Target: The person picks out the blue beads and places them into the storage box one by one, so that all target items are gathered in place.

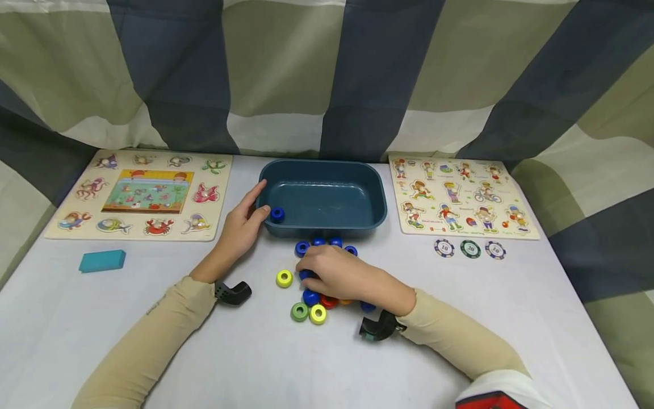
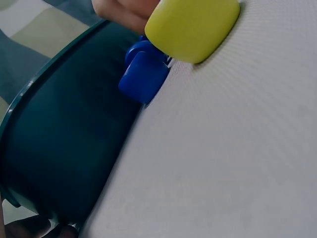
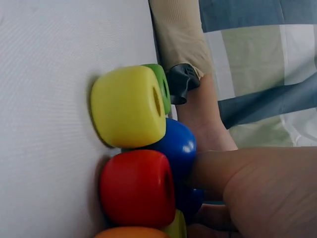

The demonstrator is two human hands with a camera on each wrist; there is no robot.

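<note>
Blue bead (image 1: pixel 305 274) lies on the near side of the tray (image 1: pixel 332 205), right at the thumb and fingertips of my right hand (image 1: pixel 339 272), which seems to pinch it, though the knuckles partly hide that contact. From this hand the tray sits on the far side, its long axis running left to right. My left hand (image 1: pixel 240 227), farther from the bead, grips the tray's left end near a second blue bead (image 1: pixel 277 215) inside. Yellow bead (image 1: pixel 284 278) and green bead (image 1: pixel 299 312) lie nearby. Far right, chips (image 1: pixel 470 249) read 10, 20, 10; the puzzle board's (image 1: pixel 464 199) small print defeats me.
</note>
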